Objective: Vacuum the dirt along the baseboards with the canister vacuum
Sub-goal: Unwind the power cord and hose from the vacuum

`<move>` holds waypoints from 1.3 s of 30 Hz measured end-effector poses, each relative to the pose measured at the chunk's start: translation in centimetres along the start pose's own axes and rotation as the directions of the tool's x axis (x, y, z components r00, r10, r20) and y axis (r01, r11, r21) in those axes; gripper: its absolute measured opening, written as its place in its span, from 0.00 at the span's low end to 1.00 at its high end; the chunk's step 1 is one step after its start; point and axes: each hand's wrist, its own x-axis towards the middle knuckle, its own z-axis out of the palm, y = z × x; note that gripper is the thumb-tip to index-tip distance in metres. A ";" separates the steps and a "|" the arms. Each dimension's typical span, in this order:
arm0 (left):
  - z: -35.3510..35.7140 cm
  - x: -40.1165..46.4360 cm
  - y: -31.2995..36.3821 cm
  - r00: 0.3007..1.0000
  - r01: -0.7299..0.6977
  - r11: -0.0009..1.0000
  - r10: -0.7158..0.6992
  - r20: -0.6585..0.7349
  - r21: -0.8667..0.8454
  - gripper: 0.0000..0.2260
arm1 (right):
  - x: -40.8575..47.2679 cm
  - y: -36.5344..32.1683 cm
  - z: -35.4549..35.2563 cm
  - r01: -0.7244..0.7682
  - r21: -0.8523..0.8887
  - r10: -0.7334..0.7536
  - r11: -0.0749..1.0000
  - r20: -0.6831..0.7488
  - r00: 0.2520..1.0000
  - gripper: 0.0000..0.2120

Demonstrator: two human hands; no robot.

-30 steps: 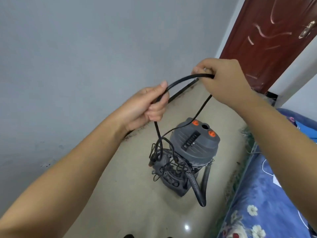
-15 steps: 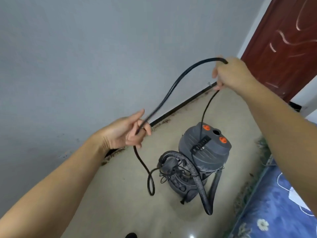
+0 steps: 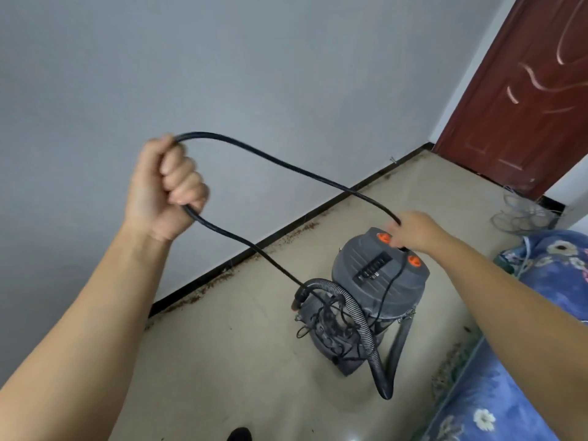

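Head view: left hand [image 3: 165, 186] clenched round black power cord [image 3: 280, 163], raised before the wall; right hand [image 3: 413, 232] pinched the same cord just above canister vacuum [image 3: 378, 281], which stood on the floor near the dirt-strewn baseboard [image 3: 254, 246]; step judged: unwinding cord; next move calls for plugging in.

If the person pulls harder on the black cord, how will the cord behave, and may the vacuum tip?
The cord is probably floppy: it sags in a loop between the left hand and right hand. The vacuum looks tall on a narrow base, so a hard sideways pull might tip it.
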 end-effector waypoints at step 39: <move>-2.1 -17.7 -3.7 0.808 0.576 0.610 -0.325 -0.492 0.544 0.32 | 0.9 -14.8 -0.3 0.360 0.696 -0.439 0.621 -0.071 0.896 0.20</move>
